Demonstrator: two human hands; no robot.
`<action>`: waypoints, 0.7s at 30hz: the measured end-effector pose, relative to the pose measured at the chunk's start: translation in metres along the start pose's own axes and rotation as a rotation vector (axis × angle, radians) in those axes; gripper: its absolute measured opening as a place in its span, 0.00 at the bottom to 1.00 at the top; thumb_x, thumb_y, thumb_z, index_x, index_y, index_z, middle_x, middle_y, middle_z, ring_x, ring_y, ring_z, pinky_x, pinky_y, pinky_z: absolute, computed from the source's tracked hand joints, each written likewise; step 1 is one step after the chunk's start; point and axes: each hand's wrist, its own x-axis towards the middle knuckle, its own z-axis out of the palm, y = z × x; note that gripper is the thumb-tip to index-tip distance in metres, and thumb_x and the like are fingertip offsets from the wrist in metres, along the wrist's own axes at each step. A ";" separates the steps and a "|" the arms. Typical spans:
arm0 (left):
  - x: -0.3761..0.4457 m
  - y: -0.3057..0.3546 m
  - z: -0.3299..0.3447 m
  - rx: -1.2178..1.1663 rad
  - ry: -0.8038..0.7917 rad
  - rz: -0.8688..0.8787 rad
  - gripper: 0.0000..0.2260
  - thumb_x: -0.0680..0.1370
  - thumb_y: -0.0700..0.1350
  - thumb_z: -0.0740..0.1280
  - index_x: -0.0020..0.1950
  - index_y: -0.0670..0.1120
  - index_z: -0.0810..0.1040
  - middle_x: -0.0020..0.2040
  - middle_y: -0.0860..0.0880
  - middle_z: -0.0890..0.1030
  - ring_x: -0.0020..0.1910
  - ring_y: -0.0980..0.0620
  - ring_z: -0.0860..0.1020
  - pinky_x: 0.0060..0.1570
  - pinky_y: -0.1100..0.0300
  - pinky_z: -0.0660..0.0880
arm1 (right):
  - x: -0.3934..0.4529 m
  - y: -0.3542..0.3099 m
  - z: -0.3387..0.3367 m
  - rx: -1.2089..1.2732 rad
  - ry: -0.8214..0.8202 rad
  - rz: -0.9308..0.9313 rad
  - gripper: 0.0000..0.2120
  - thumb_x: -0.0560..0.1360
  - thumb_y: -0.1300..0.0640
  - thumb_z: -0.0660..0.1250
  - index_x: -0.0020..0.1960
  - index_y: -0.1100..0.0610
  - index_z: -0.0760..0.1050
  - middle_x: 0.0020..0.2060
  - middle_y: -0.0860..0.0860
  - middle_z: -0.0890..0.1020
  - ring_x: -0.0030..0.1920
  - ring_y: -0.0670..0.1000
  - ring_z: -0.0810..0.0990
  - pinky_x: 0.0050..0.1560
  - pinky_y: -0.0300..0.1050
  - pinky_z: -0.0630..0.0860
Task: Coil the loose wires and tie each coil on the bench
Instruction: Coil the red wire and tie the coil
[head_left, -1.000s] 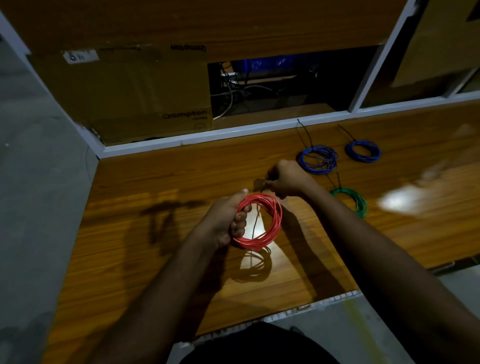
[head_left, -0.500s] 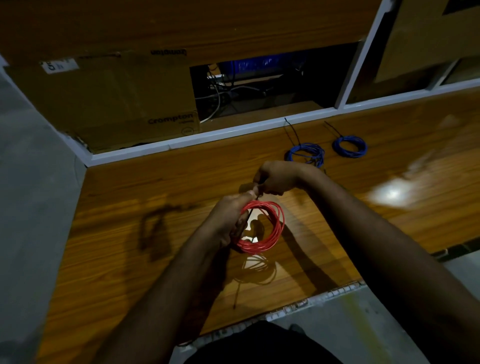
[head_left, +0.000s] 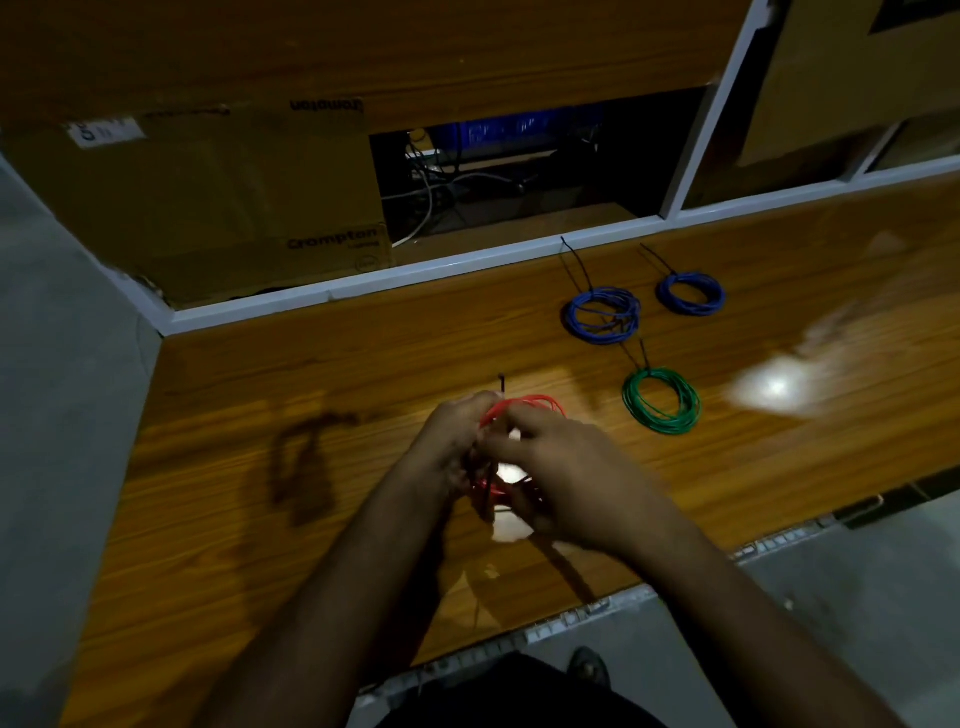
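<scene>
Our left hand (head_left: 457, 441) grips the red wire coil (head_left: 524, 410) above the bench (head_left: 311, 415) mid-scene; right hand (head_left: 566, 473) is curled on the coil's right side, black tie (head_left: 503, 384) poking up. Further right, far side: two blue coils (head_left: 601, 314) (head_left: 690, 293), green coil (head_left: 661, 400) nearer, all lying tied.

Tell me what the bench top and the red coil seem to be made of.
Bench top: probably glossy wood-grain laminate; grain lines show and it mirrors the lamp glare. Red coil: likely plastic-insulated wire, given its thin, smooth, evenly coloured loops; core unseen.
</scene>
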 end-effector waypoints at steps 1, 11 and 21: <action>0.001 0.000 -0.001 -0.044 0.005 -0.028 0.15 0.79 0.44 0.66 0.32 0.47 0.79 0.26 0.47 0.70 0.21 0.53 0.67 0.25 0.65 0.61 | -0.008 -0.005 0.008 -0.028 0.022 -0.031 0.21 0.69 0.55 0.74 0.61 0.48 0.76 0.58 0.49 0.76 0.53 0.50 0.76 0.40 0.43 0.78; -0.002 -0.014 0.003 -0.252 -0.060 -0.106 0.08 0.81 0.43 0.62 0.44 0.42 0.75 0.19 0.50 0.65 0.14 0.57 0.60 0.18 0.72 0.57 | -0.025 0.005 0.036 0.351 0.458 0.067 0.07 0.73 0.60 0.73 0.51 0.52 0.85 0.43 0.45 0.84 0.46 0.46 0.80 0.42 0.39 0.74; -0.015 -0.026 0.016 -0.143 -0.098 -0.073 0.06 0.82 0.46 0.62 0.53 0.43 0.73 0.24 0.48 0.64 0.17 0.56 0.60 0.22 0.68 0.54 | -0.021 -0.003 0.027 0.949 0.716 0.623 0.09 0.72 0.60 0.76 0.50 0.55 0.79 0.36 0.49 0.85 0.38 0.49 0.86 0.42 0.54 0.84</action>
